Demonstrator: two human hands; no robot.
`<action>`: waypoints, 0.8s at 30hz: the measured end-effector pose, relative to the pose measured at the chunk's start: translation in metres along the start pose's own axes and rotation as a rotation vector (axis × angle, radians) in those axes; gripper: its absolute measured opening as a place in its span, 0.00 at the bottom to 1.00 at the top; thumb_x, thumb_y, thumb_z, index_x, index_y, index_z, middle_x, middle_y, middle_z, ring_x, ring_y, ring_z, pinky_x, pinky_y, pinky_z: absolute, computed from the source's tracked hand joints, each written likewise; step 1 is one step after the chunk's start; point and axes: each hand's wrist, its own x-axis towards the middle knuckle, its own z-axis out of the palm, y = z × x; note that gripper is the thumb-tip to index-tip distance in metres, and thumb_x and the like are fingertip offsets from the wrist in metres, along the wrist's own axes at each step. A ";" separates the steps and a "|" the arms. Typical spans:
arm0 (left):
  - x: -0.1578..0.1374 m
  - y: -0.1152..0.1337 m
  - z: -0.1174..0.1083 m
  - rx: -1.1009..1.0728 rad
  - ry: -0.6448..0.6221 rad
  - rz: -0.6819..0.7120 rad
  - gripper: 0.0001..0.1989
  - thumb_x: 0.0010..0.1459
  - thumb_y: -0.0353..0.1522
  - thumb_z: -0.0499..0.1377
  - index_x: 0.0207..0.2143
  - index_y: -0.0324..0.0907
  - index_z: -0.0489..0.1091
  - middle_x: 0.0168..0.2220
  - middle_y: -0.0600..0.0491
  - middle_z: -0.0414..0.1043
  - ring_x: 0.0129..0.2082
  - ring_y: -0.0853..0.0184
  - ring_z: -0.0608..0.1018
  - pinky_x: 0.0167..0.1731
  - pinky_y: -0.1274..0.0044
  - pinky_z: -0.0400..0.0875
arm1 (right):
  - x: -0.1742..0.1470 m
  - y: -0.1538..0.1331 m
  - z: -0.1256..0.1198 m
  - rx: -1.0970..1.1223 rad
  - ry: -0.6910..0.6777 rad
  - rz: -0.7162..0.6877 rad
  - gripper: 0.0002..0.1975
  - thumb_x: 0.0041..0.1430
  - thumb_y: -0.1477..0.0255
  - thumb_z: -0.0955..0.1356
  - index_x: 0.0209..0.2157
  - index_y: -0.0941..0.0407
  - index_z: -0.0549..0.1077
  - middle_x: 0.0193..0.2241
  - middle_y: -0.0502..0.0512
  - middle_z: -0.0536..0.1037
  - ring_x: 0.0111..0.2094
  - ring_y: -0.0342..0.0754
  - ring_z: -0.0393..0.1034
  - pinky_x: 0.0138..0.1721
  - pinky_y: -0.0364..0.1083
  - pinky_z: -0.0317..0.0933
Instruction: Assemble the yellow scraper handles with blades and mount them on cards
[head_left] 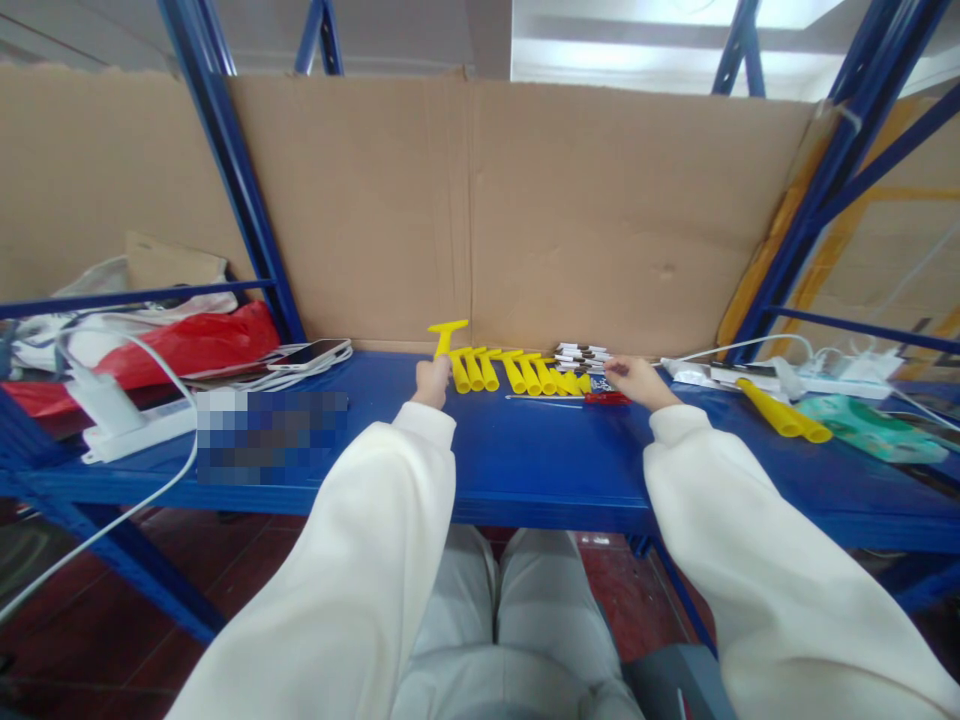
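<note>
My left hand is closed around the stem of a yellow T-shaped handle, held upright with its crossbar at the top. Right of that hand, several more yellow T-shaped handles lie in a row on the blue shelf. Beyond the row's right end is a stack of small white and dark pieces. My right hand reaches to the stack's right side, fingertips pinched together; what they hold is too small to tell. A screwdriver with a red handle lies just below those fingers.
Cardboard stands behind the shelf, between blue posts. On the left are a power strip, a phone, cables and a red bag. Two yellow handles, a green packet and another power strip lie right.
</note>
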 end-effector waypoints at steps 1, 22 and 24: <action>-0.002 0.002 0.000 -0.124 -0.032 -0.045 0.04 0.47 0.27 0.56 0.29 0.41 0.66 0.21 0.54 0.67 0.20 0.67 0.73 0.21 0.77 0.63 | 0.000 -0.001 0.000 -0.012 -0.026 -0.009 0.11 0.53 0.77 0.67 0.35 0.59 0.82 0.37 0.59 0.85 0.38 0.52 0.78 0.47 0.49 0.70; -0.040 0.015 0.011 -0.351 -0.421 0.059 0.05 0.44 0.27 0.59 0.24 0.41 0.63 0.18 0.59 0.63 0.16 0.74 0.64 0.17 0.81 0.56 | -0.005 0.001 -0.016 -0.151 -0.345 0.143 0.04 0.47 0.68 0.76 0.23 0.52 0.81 0.27 0.52 0.82 0.35 0.51 0.77 0.45 0.48 0.69; -0.041 0.013 0.012 -0.311 -0.404 0.091 0.06 0.44 0.26 0.59 0.24 0.42 0.63 0.17 0.59 0.63 0.17 0.74 0.65 0.17 0.81 0.57 | -0.006 0.006 -0.021 -0.176 -0.331 0.143 0.05 0.46 0.68 0.76 0.21 0.52 0.80 0.24 0.53 0.81 0.35 0.52 0.77 0.45 0.49 0.69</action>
